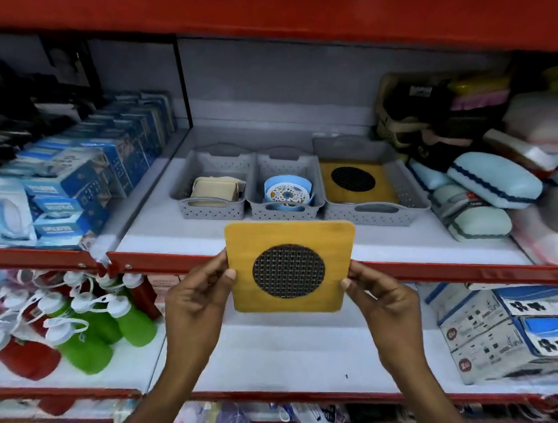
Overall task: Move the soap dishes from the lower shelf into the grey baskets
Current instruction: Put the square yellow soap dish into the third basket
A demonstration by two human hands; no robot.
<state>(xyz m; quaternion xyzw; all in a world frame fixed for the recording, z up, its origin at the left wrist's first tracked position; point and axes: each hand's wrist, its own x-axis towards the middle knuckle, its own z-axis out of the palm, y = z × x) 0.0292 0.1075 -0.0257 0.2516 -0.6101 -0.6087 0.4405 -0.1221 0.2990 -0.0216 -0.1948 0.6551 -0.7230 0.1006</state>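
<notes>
I hold a square yellow wooden soap dish point(290, 268) with a round dark mesh centre upright in front of the upper shelf's red edge. My left hand point(198, 296) grips its left side and my right hand point(380, 298) grips its right side. Three grey baskets stand on the upper shelf behind it. The left basket point(212, 210) holds beige dishes, the middle basket point(282, 211) holds a blue round patterned dish point(288, 192), and the larger right basket point(375, 212) holds another yellow mesh dish point(354, 180).
Blue boxes point(89, 173) fill the upper shelf at left; light blue pouches point(492, 185) pile up at right. On the lower shelf point(292, 353) lie green and red bottles point(85, 322) at left and printed boxes point(503, 333) at right.
</notes>
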